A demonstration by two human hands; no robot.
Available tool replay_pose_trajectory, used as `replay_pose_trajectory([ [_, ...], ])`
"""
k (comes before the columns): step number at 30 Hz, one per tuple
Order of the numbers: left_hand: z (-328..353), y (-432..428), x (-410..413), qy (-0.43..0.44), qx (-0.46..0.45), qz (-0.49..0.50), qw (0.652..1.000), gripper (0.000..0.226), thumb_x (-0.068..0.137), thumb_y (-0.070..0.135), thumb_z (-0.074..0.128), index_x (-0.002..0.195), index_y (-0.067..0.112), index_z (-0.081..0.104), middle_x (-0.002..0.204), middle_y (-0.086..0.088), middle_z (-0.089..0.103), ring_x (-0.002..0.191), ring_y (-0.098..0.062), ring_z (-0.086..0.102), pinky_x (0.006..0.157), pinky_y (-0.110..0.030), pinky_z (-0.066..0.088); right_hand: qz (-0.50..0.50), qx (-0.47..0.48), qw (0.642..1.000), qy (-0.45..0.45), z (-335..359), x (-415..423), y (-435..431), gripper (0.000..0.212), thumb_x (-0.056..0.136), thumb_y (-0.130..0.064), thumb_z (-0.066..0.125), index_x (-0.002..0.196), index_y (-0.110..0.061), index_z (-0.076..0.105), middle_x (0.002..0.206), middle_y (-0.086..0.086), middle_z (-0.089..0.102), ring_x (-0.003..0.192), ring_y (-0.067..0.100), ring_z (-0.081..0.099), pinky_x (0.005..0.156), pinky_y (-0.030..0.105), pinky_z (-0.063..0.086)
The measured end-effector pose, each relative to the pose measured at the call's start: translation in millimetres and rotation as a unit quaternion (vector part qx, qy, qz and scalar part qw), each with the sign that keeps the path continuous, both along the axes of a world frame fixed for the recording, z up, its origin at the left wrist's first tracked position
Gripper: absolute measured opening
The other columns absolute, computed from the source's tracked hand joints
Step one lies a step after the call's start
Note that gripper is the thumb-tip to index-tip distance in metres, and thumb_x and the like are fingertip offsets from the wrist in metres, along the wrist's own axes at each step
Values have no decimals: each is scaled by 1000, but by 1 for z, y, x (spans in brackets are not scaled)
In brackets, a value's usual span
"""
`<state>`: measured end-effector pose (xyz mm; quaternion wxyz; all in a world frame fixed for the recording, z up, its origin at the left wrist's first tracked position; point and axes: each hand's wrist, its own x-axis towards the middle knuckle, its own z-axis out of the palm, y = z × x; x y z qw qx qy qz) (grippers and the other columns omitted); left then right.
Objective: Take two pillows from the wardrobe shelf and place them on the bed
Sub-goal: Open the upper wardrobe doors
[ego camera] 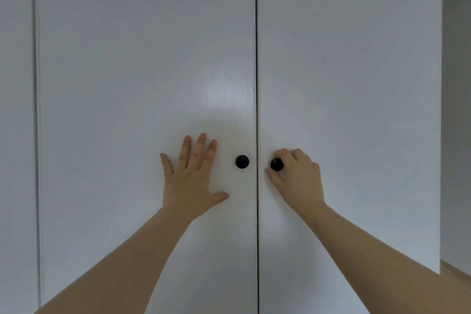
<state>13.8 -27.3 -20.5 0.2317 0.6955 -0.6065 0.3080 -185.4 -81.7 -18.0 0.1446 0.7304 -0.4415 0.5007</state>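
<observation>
Right fingers (285, 154) curl round the black knob (277, 164) of the right door (351, 71), right hand (297, 176) gripping. Left fingers (201, 148) are straight and spread wide, left hand (191, 181) flat on the left door (142, 71). Forearms reach up, elbows cut off. Both doors closed, so the pillows are out of sight.

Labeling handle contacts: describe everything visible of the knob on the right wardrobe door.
The right knob is small, round and black, matte-looking; its material is unclear. It sits near the inner edge of the right door, beside the centre seam and level with the matching left knob. The door looks closed. The right hand has its grip on the knob: fingers curl over its top and right side, thumb tip at its lower left, so only its front-left face shows.
</observation>
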Motion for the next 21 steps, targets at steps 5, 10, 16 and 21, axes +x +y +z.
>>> replay_pose_trajectory([
  [5,8,8,4,0,51,-11,999,97,81,67,39,139,27,-27,152,7,-32,142,-22,-27,115,-60,-2,91,108,990,-26,16,-3,15,15,85,-18,55,84,-14,40,82,4,52,71,23,49,63,32,40],
  [10,21,27,-20,135,3,-104,985,60,95,48,22,148,23,7,158,8,-7,146,-12,-9,118,-49,-3,131,115,981,-85,12,-17,47,20,79,-14,55,72,-20,37,66,-7,44,60,15,41,56,27,34],
  [16,24,54,-77,235,-98,-282,925,41,99,25,30,140,22,37,151,5,34,140,-11,29,119,-35,12,205,127,954,-177,7,-63,102,13,76,-12,60,76,-12,47,65,-8,47,57,6,39,59,21,37],
  [21,18,65,-120,315,-86,-367,871,36,97,26,37,132,29,47,136,8,51,126,-13,47,99,-21,31,232,95,940,-233,2,-108,137,20,80,-12,60,66,-15,47,61,-10,47,59,7,43,57,15,39],
])
